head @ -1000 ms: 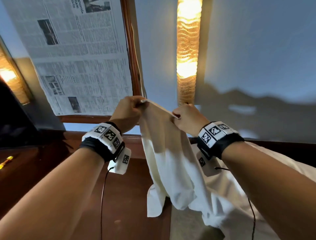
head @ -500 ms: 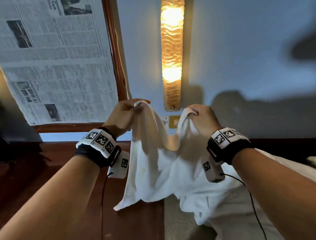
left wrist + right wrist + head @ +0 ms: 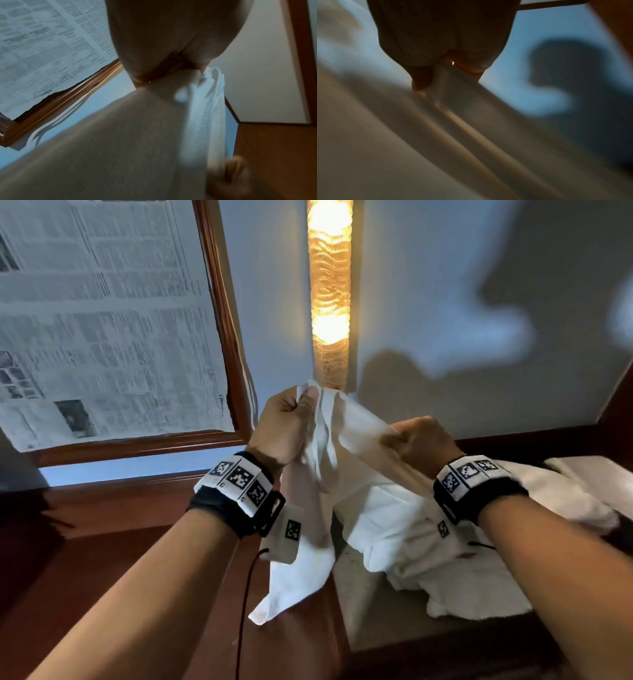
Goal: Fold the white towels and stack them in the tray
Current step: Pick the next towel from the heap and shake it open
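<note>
Head view: the left hand is pinching the raised edge of a white towel, its grip closed on the cloth. The right hand, lower and just beside it, is gripping the same edge. The towel is hanging below both grips onto the desk, beside more white towels.

Left wrist view: the fingers are clamping the cloth.

Right wrist view: blurred; the hand is curling round the cloth.
</note>
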A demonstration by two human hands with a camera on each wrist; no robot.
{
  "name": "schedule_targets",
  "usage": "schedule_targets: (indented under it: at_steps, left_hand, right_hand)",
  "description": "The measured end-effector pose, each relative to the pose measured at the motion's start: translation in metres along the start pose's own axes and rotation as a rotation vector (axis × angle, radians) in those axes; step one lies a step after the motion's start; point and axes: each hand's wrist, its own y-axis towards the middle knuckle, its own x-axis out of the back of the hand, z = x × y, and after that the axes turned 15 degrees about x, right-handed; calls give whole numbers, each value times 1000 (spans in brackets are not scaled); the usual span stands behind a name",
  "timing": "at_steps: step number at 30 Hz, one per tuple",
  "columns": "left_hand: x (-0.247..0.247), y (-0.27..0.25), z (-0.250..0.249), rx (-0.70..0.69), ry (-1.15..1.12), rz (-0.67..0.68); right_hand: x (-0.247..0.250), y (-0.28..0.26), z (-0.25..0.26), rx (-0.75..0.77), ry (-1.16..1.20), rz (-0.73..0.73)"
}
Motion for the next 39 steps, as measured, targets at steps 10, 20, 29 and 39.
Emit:
schedule_targets:
  at_steps: [10, 20, 29, 39]
  left_hand:
    - [-24, -33, 9, 39, 2, 153]
    - [-109, -17, -4, 74, -51, 266]
    - [-137, 18, -14, 35, 9, 182]
    - [-161, 34, -10, 161, -120, 63]
  right_hand:
    - [14, -44, 22, -211, 188, -365]
    - [72, -48, 36, -42, 38, -372]
    - [40, -82, -54, 27, 3, -294]
    - [34, -88, -144, -474, 252, -625]
